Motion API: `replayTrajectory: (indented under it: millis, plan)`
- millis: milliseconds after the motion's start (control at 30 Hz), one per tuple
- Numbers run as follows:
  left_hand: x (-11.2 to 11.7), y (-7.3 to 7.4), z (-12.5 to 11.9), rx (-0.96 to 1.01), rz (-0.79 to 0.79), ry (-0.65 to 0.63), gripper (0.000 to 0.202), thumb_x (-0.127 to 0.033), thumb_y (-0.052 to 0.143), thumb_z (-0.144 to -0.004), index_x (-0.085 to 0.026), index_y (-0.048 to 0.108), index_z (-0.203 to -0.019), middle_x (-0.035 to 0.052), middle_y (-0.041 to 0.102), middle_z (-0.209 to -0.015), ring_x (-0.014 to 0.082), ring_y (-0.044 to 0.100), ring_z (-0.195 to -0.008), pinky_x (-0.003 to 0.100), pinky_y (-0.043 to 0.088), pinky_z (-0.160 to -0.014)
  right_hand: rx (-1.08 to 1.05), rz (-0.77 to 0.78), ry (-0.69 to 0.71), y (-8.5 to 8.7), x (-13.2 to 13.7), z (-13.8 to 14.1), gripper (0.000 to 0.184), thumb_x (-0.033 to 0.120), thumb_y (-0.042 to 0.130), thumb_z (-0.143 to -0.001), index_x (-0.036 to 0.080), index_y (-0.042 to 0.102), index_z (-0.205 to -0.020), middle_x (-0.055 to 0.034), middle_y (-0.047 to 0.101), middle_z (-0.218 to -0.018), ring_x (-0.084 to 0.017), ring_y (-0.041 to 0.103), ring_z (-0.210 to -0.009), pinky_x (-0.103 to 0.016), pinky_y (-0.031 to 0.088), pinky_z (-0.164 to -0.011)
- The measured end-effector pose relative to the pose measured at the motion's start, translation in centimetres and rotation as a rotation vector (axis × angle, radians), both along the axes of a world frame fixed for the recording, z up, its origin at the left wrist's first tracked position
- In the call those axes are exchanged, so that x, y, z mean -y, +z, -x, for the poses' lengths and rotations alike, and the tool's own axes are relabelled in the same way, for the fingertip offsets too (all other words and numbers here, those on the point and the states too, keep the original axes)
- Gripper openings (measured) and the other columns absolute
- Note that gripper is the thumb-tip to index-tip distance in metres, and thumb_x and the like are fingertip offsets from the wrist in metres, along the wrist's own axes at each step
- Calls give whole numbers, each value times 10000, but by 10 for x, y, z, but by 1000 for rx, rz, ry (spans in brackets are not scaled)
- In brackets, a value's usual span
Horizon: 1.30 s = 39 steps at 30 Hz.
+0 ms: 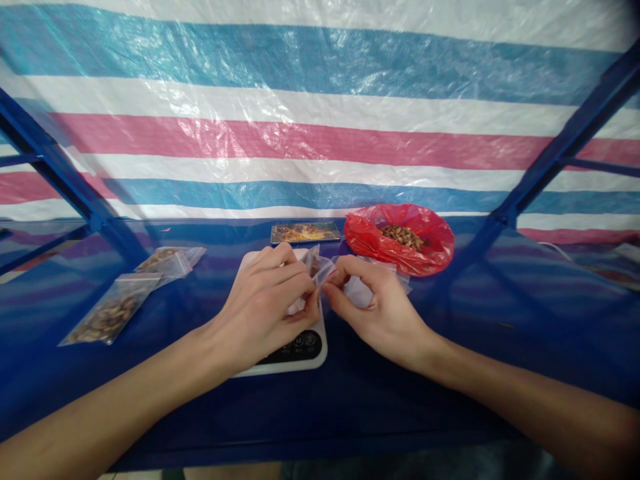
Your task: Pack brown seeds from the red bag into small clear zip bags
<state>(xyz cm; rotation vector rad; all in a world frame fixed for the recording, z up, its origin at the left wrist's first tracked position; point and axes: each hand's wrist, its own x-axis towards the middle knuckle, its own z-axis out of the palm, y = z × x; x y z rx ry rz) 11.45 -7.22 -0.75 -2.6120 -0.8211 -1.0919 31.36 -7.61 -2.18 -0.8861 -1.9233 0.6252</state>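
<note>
Two hands, left hand (270, 297) and right hand (383, 310), pinch a small clear bag (324, 270) by the white scale's (300, 366) right edge; a slipping fingertip could tip it. The left blocks most of the scale. Beyond the right sits a red bag (359, 237); filled pouches (113, 310) lie leftward.

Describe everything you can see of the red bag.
The red bag looks like thin, shiny, crinkled plastic. It is spread wide open, and brown, nut-like pieces lie inside. It sits on the blue table before the striped sheet. Clear plastic lies at its near edge; whether they touch is unclear.
</note>
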Motion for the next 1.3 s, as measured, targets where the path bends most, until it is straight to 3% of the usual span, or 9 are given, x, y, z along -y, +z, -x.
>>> replayTrajectory:
  millis: [167, 333, 600, 733, 867, 933, 1000, 1167, 1300]
  plan:
    - [2, -3, -1, -31, -70, -11, 234, -81, 611, -853, -206, 515, -680, -21, 544, -615, 164, 489, -718, 327, 357, -642, 77, -81, -45, 0, 2, 1, 230, 90, 593, -817, 224, 446, -701, 43, 524, -682, -130, 495, -644, -280, 365, -628]
    - [2, 0, 4, 40, -186, 70, 290, -112, 634, -863, -225, 474, -650, -18, 520, -576, 188, 504, -707, 360, 324, -653, 67, -199, -155, 2, -1, -4, 288, 65, 557, -739, 237, 337, -671, 63, 375, -627, -121, 375, -583, -294, 277, -588]
    - [-5, -2, 5, 96, -161, 135, 222, -152, 638, -842, -215, 543, -651, -6, 721, -715, 211, 649, -876, 381, 380, -761, 151, -278, -169, 6, -9, -6, 239, 96, 588, -762, 233, 401, -703, 31, 471, -711, -157, 453, -679, -311, 325, -669]
    - [-7, 2, 7, 300, 1, 107, 190, -184, 639, -844, -211, 598, -660, 3, 763, -795, 202, 686, -860, 388, 431, -826, 36, -278, -66, 8, -11, -8, 96, 212, 527, -954, 222, 521, -859, -12, 562, -865, -185, 547, -825, -332, 418, -794]
    - [-11, 10, 7, 786, 421, -67, 258, -286, 646, -882, -204, 603, -641, 18, 716, -725, 177, 660, -709, 353, 492, -761, -226, -76, -59, 7, -22, -10, 237, 398, 511, -1045, 218, 573, -1186, -52, 645, -1091, -177, 603, -964, -326, 465, -897]
    - [-13, 11, 6, 951, 595, -202, 309, -333, 674, -877, -200, 574, -617, 6, 656, -645, 168, 641, -646, 326, 481, -695, -391, 123, 17, 8, -28, -9, 334, 469, 544, -1032, 216, 581, -1248, -54, 665, -1105, -166, 620, -924, -299, 497, -813]
    - [-12, 10, 4, 990, 703, -295, 342, -334, 710, -861, -194, 548, -595, -13, 591, -586, 159, 628, -607, 308, 456, -663, -530, 343, 159, 9, -31, -7, 406, 538, 562, -1013, 209, 616, -1243, -52, 680, -1063, -155, 623, -830, -270, 501, -679]
    - [-8, 9, 3, 917, 748, -326, 350, -359, 692, -914, -186, 576, -633, -5, 607, -580, 150, 600, -578, 296, 424, -629, -624, 724, 487, 10, -29, -6, 498, 650, 637, -938, 182, 653, -1109, -55, 732, -907, -154, 681, -697, -237, 497, -533]
    - [-6, 11, 5, 811, 670, -249, 335, -360, 677, -942, -175, 643, -665, 12, 648, -604, 144, 587, -591, 280, 437, -633, -685, 756, 470, 8, -32, -9, 378, 441, 859, -821, 187, 621, -968, 14, 716, -743, -110, 667, -548, -186, 494, -471]
